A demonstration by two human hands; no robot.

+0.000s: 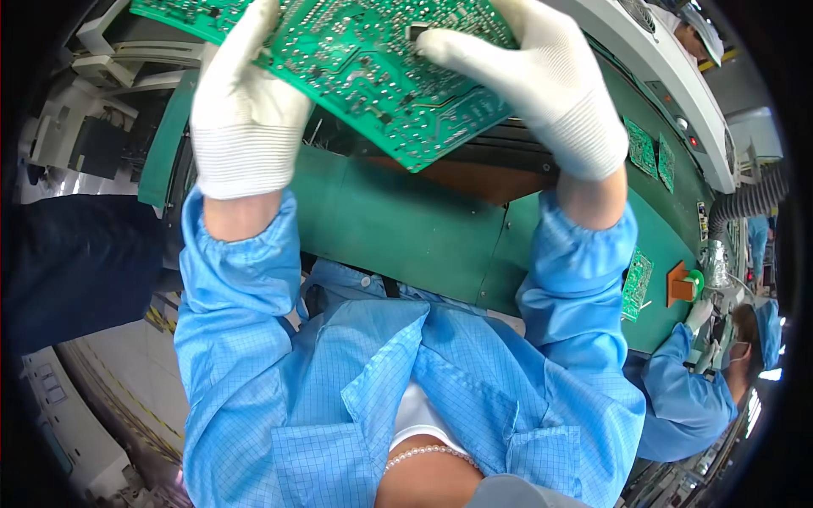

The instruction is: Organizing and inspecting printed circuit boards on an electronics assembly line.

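Note:
A large green circuit board (356,93), dense with solder points and small parts, is held up tilted at the top of the view. Its far edge runs out of the picture. My left hand (246,114), in a white knitted glove, grips the board's left side. My right hand (546,80), gloved the same way, closes on the right side. Its thumb lies over the board's face, close to a small dark square component (417,31). The fingers behind the board are mostly hidden. Below the board, one corner hangs over a dark gap at the green bench (381,212).
More circuit boards (639,148) lie on the bench to the right, one (637,284) nearer. Beside that stands an orange-brown block (680,284) with a green round piece. A co-worker (690,394) sits at right. A white machine housing (677,85) and grey hose (749,199) border the bench.

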